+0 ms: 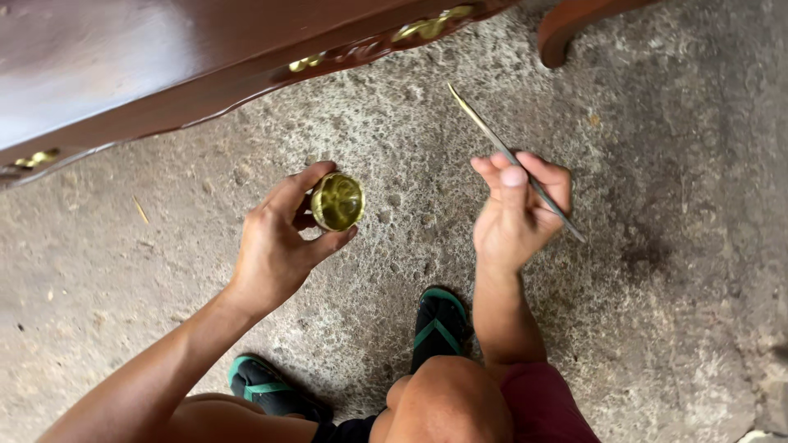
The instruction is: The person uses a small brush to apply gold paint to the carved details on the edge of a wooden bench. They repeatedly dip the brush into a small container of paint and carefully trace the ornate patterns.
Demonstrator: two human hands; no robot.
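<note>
A small round cup of gold paint sits pinched in the grip of the person's left hand, thumb along its upper rim and fingers curled under its lower side, so that only the shiny open top shows and the cup's walls and base stay hidden behind the fingers. The cup is held in the air above the floor, near the carved edge of a dark wooden furniture piece with gold-painted ornament, which is cut off by the top and left of the frame. Well apart to the right, the right hand closes around a thin brush, its shaft running diagonally between the fingers; the gold-tipped end points up and left toward the furniture, the other end juts out past the hand at lower right. Whether the tip carries bristles is too fine to make out. A curved wooden leg enters at the top edge, mostly out of view. Below the hands lies a rough concrete floor, and two feet in black sandals with green straps are partly covered by the knees.
</note>
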